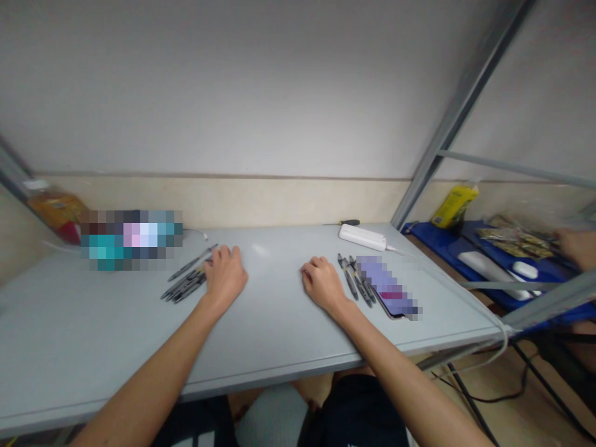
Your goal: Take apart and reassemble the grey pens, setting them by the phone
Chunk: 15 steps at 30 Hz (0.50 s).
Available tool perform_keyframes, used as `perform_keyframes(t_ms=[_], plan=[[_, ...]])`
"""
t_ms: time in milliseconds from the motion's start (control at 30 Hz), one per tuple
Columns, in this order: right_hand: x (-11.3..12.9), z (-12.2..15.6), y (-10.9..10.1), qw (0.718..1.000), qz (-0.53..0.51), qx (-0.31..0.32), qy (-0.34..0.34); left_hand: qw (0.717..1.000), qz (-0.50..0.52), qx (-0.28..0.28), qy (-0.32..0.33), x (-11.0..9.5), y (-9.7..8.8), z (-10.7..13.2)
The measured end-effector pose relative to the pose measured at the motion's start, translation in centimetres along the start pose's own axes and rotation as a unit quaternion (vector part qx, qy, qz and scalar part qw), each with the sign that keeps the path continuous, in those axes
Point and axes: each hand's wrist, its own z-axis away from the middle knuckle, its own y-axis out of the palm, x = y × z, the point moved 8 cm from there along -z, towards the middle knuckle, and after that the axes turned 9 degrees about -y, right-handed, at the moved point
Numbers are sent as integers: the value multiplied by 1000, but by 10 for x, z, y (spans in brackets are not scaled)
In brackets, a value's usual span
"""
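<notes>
On the desk's left half, several dark grey pens (186, 285) lie in a slanted bundle, with one more pen (189, 266) slightly apart behind them. My left hand (226, 273) rests over the right ends of these pens, fingers bent and a little apart, with the thumb side touching the bundle. It grips no pen that I can see. My right hand (322, 282) lies on the desk with its fingers curled in, and nothing sticks out of it. Just right of it are a few similar pens (356, 279), beside a phone (388, 288) with a blurred-out screen.
A white power strip (362, 237) and a screwdriver (350, 222) lie at the back right. Back left are a bottle of orange liquid (56, 208) and a pixelated item (133, 239). Beyond the metal frame, another person's hand (577, 247) is over a blue table (428, 239).
</notes>
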Motion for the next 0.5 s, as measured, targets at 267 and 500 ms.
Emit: perform_keyframes(t_ms=[267,500], plan=[[0,1,0,1000,-20,-12,-1,998,7,46,39,-7,10,-1],[-1,1,-1,999,-33,-35,-4,974,182,35,132,-26,7,3]])
